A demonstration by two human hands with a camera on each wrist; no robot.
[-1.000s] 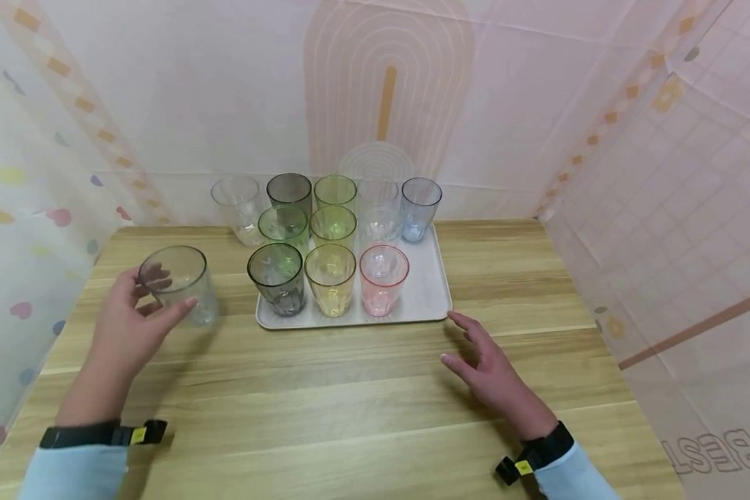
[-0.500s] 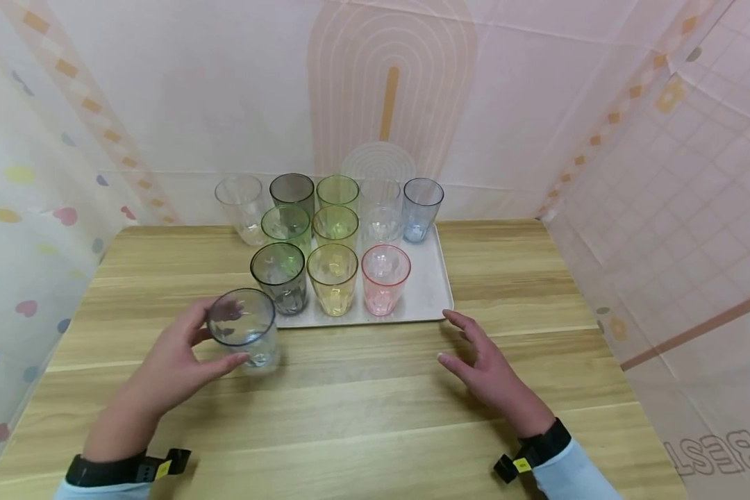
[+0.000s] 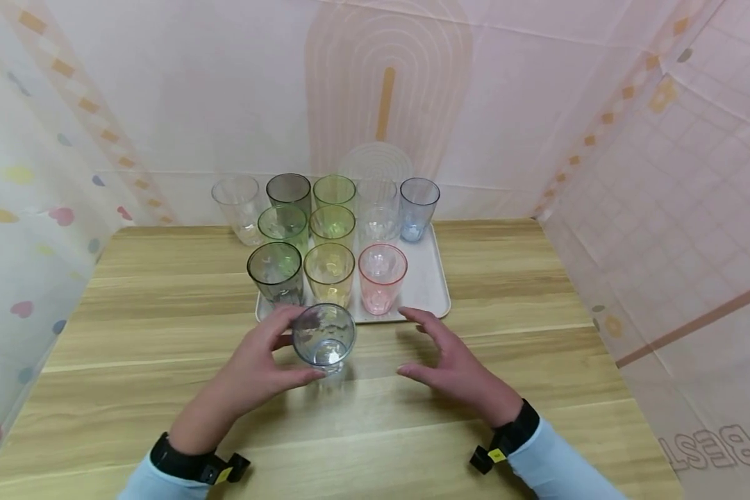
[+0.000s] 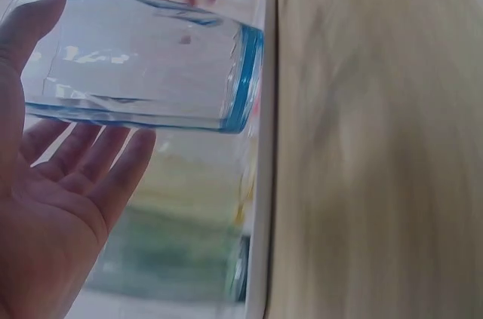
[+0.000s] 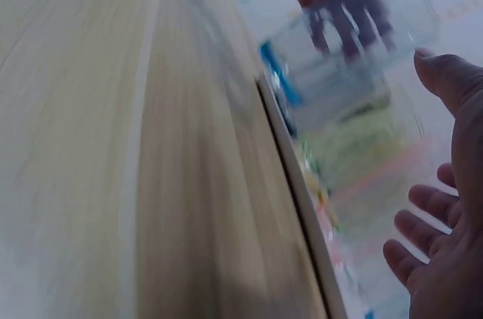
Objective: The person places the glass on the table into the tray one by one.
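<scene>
My left hand point(image 3: 253, 371) grips a clear, faintly blue drinking glass point(image 3: 325, 340) between thumb and fingers, just in front of the tray. Blue tint shows at the base of that glass point(image 4: 151, 62) in the left wrist view, where it looks lifted off the table. To its right my right hand point(image 3: 459, 375) has its thumb and fingers spread apart, with nothing in it; a gap separates it from the glass. Behind both hands, a white tray point(image 3: 430, 295) bears several tinted glasses. A pink glass point(image 3: 382, 281), a yellow glass point(image 3: 329, 274) and a dark grey glass point(image 3: 275, 271) form its front row.
Green glasses point(image 3: 282, 223), clear ones and a blue glass point(image 3: 419, 208) stand farther back on the tray. One clear glass point(image 3: 237, 208) stands at the back left, beside the tray. Patterned cloth point(image 3: 387, 104) hangs behind the wooden table point(image 3: 512, 278).
My left hand has carried the clear bluish glass from the table's left side rightward to the front of the tray. My right hand has shifted slightly left.
</scene>
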